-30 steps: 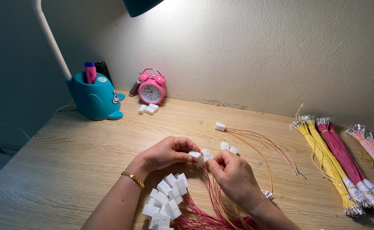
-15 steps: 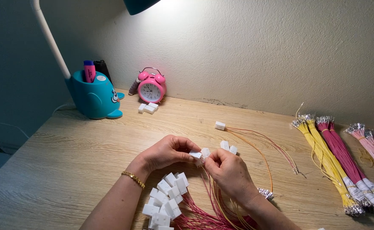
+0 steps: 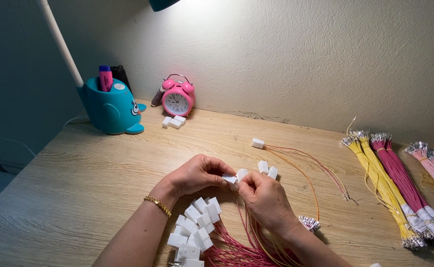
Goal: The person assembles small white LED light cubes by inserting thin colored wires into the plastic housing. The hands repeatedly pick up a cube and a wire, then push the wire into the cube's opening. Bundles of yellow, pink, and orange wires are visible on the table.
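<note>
Head view: fitting a wire into a small white connector [image 3: 230,178], mid-bench toward the near edge. My left hand [image 3: 197,174] is pinched shut on the connector. My right hand [image 3: 265,199] is closed to a fingertip pinch on a second white connector [image 3: 241,174] and its wire. Next move, I judge: line up the wire end, press home. Finished connectors [image 3: 194,231] are heaped at the near edge.
</note>
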